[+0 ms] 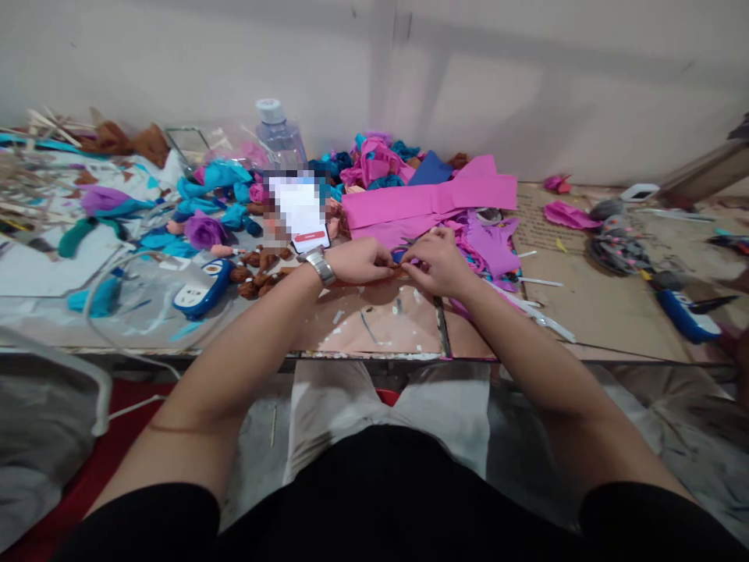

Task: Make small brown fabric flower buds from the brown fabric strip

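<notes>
My left hand, with a metal watch on its wrist, is closed in a pinch at the table's middle. My right hand meets it there, thumb and fingers also pinched. Whatever lies between the fingertips is too small and covered to name; a bit of dark blue shows just behind them. Pink crepe paper strips spread behind both hands. Beside my right hand lies crinkled purple paper. A lit phone leans beyond my left wrist, and brown bead-like pieces lie to its left.
A clear bottle stands near the wall. A blue and white power strip with a cable lies left; another blue and white block is right. Paper flowers and scraps crowd the left side. Cardboard covers the right.
</notes>
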`<state>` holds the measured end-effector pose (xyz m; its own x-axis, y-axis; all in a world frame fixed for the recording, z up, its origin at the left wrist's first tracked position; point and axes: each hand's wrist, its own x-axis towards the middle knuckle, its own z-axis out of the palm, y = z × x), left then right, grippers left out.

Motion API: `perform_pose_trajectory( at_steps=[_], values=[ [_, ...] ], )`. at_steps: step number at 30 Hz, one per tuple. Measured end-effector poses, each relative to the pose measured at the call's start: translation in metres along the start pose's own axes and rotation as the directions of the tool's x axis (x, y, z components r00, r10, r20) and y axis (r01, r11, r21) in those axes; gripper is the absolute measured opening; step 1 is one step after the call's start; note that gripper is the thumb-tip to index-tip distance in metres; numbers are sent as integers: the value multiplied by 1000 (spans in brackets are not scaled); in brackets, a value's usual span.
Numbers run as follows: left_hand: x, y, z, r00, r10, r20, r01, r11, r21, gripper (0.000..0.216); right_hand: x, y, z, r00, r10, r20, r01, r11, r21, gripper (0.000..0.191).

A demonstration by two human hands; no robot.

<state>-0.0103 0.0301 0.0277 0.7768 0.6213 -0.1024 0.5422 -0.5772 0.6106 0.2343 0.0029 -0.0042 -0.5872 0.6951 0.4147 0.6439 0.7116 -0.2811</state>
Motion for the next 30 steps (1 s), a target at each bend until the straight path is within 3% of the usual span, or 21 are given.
perform_pose_trajectory(
  at_steps=[7,13,16,19,24,30],
  values=[
    [-3,-6,-6,986,-133,97,147,977,-152,28,-1,-2,-4,996,36,-86,-41,998,-55,24],
    [-5,-10,-4,995,-34,97,51,983,-179,35,1,-7,5,998,-32,53,31,999,18,27],
    [-6,-11,-5,994,-65,90,79,982,-169,33,1,-5,9,997,-21,78,21,1000,3,25],
    [-4,-8,-9,986,-165,28,166,986,-33,29,1,-2,5,998,15,67,-12,999,-39,26],
    [-1,-4,-15,975,-135,-179,197,895,400,36,2,-1,-4,992,111,59,-105,989,-99,26],
    [-3,-3,-10,953,-130,-273,263,804,534,40,2,-3,-1,994,95,52,-90,992,-88,25]
  ],
)
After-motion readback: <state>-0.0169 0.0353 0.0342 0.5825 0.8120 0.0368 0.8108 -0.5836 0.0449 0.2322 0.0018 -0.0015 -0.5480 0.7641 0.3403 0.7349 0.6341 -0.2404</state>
